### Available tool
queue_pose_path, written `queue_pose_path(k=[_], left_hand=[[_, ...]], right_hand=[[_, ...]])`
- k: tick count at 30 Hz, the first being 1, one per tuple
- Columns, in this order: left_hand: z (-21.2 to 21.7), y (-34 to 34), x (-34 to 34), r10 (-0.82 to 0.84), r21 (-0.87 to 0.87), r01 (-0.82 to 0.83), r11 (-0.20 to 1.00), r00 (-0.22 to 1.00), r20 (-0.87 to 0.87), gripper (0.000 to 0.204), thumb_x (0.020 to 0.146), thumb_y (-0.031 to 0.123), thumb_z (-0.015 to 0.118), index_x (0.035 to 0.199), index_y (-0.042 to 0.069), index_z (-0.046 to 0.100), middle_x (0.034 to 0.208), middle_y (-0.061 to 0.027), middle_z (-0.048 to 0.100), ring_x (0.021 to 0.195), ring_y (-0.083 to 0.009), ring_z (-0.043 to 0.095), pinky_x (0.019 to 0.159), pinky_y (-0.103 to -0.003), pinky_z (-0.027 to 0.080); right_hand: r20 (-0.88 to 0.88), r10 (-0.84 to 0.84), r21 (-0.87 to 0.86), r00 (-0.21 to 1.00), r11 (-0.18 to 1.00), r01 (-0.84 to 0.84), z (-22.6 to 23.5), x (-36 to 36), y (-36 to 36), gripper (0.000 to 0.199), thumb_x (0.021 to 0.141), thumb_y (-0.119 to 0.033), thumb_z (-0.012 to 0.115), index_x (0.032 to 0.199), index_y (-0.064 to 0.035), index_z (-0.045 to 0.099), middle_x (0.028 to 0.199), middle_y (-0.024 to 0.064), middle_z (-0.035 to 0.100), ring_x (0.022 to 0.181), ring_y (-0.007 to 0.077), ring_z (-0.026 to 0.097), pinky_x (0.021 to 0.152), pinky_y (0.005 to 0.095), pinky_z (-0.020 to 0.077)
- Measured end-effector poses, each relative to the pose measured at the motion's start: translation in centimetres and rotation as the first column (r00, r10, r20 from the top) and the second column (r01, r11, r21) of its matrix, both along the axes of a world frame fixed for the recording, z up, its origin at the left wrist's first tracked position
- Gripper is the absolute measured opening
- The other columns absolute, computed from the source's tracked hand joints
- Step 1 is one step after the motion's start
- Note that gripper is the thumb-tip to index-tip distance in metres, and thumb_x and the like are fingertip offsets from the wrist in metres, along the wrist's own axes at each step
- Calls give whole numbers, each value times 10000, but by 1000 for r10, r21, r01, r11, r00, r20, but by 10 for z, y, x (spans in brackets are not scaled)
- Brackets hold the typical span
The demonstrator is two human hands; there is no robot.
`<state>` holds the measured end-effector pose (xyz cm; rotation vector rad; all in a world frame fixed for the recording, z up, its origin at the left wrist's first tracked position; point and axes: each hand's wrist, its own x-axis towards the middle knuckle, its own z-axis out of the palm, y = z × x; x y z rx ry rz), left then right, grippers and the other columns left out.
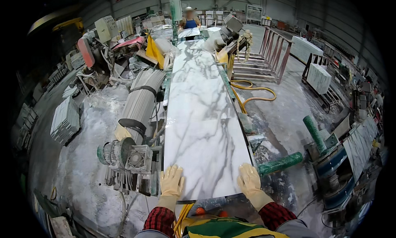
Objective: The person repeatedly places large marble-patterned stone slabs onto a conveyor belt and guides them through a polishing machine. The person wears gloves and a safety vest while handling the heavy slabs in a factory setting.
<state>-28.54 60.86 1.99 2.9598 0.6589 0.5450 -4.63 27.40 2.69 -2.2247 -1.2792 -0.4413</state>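
Observation:
A polished white marble slab point(206, 159) with grey veins lies flat in front of me on a long, narrow machine bed. More white veined marble point(198, 97) continues beyond it along the bed, with a faint seam between. My left hand point(171, 183), in a cream rubber glove, rests at the slab's near left corner, fingers stretched forward. In a matching glove, my right hand point(250, 183) lies at the near right corner, its fingers extended along the edge. Both palms are turned down, so their undersides are hidden. Neither hand visibly grasps anything.
A motor point(115, 153) and belted ribbed roller point(140, 101) flank the bed's left. Right of it are green padded bars point(280, 163), a yellow hose point(260, 95) and a metal rack point(268, 56). A person point(190, 21) stands at the far end. Stacked slabs point(66, 120) sit left.

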Motion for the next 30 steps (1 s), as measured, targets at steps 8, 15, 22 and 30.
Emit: queue_pose_path(k=[8,15,22,30], left_hand=[[-1,-7,-6,-7,109,1,994,999,51,480,1010,319,747,1458,163,671,1560,-134,657,1445,-374,597,1217,-633,399],[19,-5,-5,-130,102,121,987,988,82,485,949,271,760,1392,88,680,1440,-198,661,1328,-415,604,1131,-558,458],[20,-8,-6,-187,17,187,982,981,45,492,1014,291,705,1453,78,637,1529,-223,604,1400,-472,555,1206,-614,412],[34,12,19,-724,-133,720,682,690,24,558,1067,346,665,1564,100,597,1586,-241,581,1467,-468,542,1282,-584,382]], right_hand=[[-99,65,108,993,993,-54,7,-70,-72,448,902,-146,726,1316,27,718,1345,300,690,1228,524,647,1097,607,507],[-450,-130,171,884,959,227,14,-132,-100,441,996,-237,781,1307,74,747,1159,310,789,1102,495,755,983,497,612],[-931,37,-88,-362,942,323,-42,-142,-54,766,1132,-501,687,1602,90,554,1411,243,766,1225,376,771,1106,466,595],[-979,101,-30,-178,791,611,-82,-154,25,638,1052,-502,795,1369,25,624,1208,180,706,1017,278,710,878,432,608]])
